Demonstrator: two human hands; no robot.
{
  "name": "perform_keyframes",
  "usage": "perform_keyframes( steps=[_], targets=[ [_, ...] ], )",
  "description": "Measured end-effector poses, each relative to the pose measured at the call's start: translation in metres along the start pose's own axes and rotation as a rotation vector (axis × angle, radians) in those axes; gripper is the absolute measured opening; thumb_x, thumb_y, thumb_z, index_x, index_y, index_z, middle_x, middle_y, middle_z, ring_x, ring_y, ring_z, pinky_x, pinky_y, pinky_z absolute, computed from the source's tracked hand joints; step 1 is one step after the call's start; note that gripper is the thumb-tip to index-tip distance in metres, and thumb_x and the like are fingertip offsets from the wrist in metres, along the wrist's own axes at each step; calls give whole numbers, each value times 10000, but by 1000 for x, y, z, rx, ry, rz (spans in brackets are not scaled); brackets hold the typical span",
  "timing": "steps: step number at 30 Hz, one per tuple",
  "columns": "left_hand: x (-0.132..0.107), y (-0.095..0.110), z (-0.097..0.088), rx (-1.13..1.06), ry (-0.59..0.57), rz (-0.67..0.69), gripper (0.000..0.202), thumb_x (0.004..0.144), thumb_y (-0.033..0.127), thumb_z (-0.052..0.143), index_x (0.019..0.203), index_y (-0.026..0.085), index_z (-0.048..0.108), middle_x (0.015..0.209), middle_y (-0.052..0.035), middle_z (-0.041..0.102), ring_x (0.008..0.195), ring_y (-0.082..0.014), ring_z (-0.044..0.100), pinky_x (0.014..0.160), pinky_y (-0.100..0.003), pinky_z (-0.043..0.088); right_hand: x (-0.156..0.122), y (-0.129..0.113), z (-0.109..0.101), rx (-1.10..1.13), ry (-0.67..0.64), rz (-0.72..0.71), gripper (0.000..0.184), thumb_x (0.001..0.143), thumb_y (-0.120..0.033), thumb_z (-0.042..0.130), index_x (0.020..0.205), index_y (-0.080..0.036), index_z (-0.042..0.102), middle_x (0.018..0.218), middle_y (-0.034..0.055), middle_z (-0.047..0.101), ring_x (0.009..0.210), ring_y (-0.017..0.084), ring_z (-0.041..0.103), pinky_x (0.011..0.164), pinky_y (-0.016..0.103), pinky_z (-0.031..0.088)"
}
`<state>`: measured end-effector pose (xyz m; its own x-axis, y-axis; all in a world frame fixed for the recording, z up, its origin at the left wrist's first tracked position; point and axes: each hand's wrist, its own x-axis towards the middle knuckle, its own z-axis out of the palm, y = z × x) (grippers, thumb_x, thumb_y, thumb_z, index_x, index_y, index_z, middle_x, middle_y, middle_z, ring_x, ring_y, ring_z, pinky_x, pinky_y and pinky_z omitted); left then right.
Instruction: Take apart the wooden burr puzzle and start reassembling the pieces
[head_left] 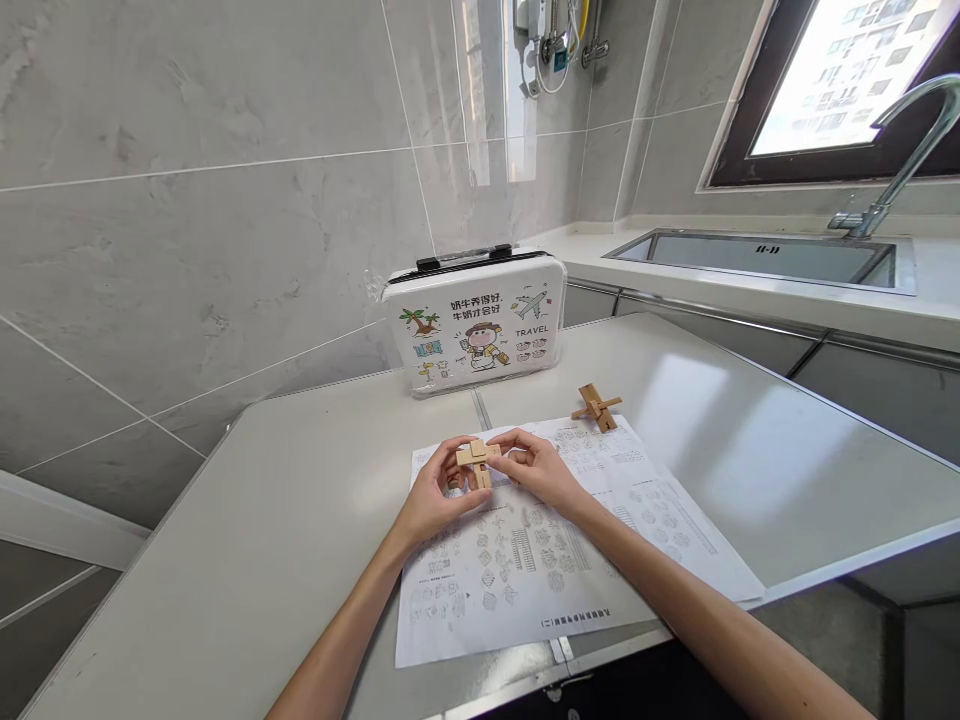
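Between my two hands is a light wooden interlocking puzzle [478, 453], its bars crossing one another, held just above a printed sheet. My left hand [435, 493] is closed round its left side and lower bar, thumb at the bottom. The thumb and fingers of my right hand [538, 468] pinch the bar at its right end. Beneath both hands lies the white instruction sheet [517, 600], covered in small puzzle diagrams. A darker wooden puzzle [598, 408] of crossed pieces rests at the sheet's far right edge, apart from my hands.
A white cartoon-printed case [480, 325] with a black handle stands at the back of the grey table [315, 520], near the tiled wall. To the right, a counter holds a sink [757, 258] and a tall faucet [900, 165] below a window.
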<state>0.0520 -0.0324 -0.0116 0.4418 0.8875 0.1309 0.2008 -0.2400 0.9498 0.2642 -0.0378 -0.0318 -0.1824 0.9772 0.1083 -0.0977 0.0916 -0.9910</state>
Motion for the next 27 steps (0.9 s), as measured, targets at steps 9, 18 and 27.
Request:
perform_keyframes(
  steps=[9, 18, 27],
  targets=[
    [1, -1, 1, -83, 68, -35, 661, 754, 374, 878, 1317, 228, 562, 1141, -85, 707, 985, -208, 664, 867, -325, 528, 2, 2, 2, 48, -32, 3, 482, 862, -613, 719, 1161, -240, 660, 922, 15, 678, 531, 94, 479, 501, 259, 369],
    [7, -12, -10, -202, 426, -103, 632, 791, 436, 859, 1323, 255, 569, 1269, -101, 724, 1154, -244, 655, 964, -372, 529, 5, 6, 3, 79, 31, 42, 438, 884, -618, 672, 1034, -212, 608, 872, 11, 682, 508, 74, 473, 498, 243, 380],
    [7, -15, -10, -306, 368, -200, 645, 784, 437, 874, 1328, 252, 579, 1269, -117, 727, 1172, -273, 676, 993, -417, 522, 3, 7, 1, 27, 35, 96, 369, 876, -559, 681, 962, -206, 616, 861, 13, 680, 540, 87, 478, 559, 263, 413]
  ],
)
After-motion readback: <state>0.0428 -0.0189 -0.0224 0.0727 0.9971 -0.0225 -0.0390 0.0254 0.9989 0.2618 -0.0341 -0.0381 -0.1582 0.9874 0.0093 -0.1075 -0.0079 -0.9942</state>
